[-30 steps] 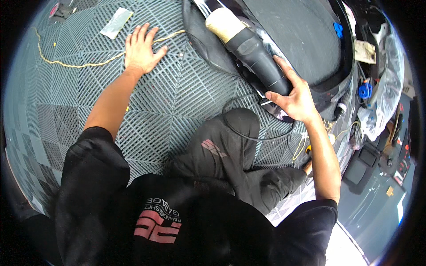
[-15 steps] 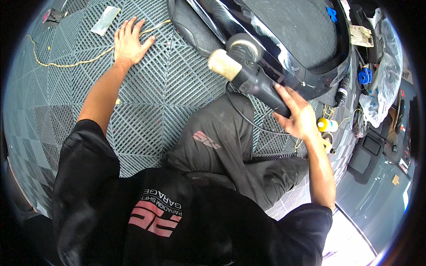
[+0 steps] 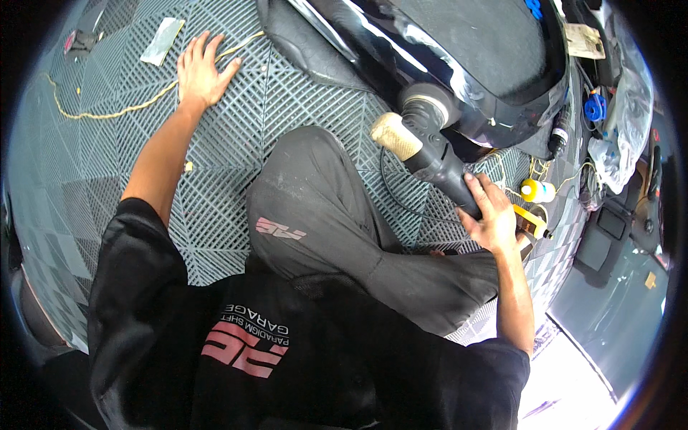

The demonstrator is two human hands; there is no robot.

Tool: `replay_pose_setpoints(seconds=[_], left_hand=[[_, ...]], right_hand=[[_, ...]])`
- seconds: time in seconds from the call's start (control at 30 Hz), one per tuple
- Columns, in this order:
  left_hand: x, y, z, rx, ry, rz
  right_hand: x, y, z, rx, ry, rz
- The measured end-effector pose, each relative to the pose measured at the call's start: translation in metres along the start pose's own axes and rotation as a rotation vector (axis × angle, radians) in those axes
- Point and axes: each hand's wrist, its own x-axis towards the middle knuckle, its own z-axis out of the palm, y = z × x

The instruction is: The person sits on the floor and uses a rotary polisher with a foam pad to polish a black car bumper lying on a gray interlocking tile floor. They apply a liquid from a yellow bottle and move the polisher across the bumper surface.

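My right hand (image 3: 493,215) is wrapped round the rear body of a black polishing machine (image 3: 443,168) with a tan-covered front handle. The machine's round pad (image 3: 430,102) meets the side of a glossy black curved panel (image 3: 469,82), which has whitish smears along its edge. I cannot tell how firmly the pad presses, as its face is hidden. Flat on the grey grid floor tiles (image 3: 229,143) rests my left hand (image 3: 203,72), fingers spread, holding nothing. Beside it run a yellowish cord (image 3: 118,115) and a pale flat packet (image 3: 163,41).
A black cable (image 3: 390,188) loops from the machine past my bent knee. To the right stand a yellow-capped bottle (image 3: 537,190), a yellow-and-black tool (image 3: 529,222) and a dark bottle (image 3: 559,135). Clear plastic sheeting (image 3: 622,129) hangs near a blue tape roll (image 3: 594,107).
My right hand has brought the polisher right and slightly down along the panel's edge. My knee has shifted left. The left hand stays spread on the floor.
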Motion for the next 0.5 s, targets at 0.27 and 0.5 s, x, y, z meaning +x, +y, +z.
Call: replay_pose_setpoints(seconds=[0.27,0.5], left_hand=[[0.01,0.069,-0.033,-0.121,0.049,-0.161],[0.002,0.235,-0.097,-1.42,-0.874,-0.52]], right_hand=[[0.001,-0.011,0.063,0.075,0.24,-0.025],[0.007,-0.011,0.101,0.056,0.421,-0.081]])
